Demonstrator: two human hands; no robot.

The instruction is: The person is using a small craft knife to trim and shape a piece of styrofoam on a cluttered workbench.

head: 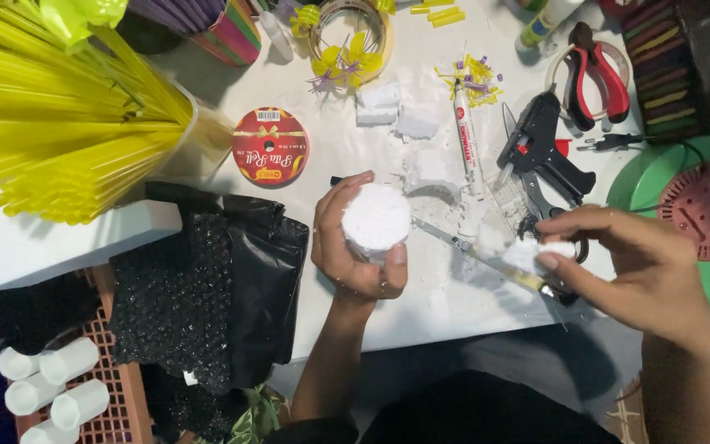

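White foam cylinder (375,218) looks feather-light and crumbly, so I've got my left hand (355,247) wrapped round its sides while my right hand (634,263) pinches a foam scrap (536,251) just right of it.

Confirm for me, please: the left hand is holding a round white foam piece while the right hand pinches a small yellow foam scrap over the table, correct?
Not quite. In the head view the scrap pinched by the right hand is white, not yellow. The rest holds: the left hand holds the round white foam piece over the table.
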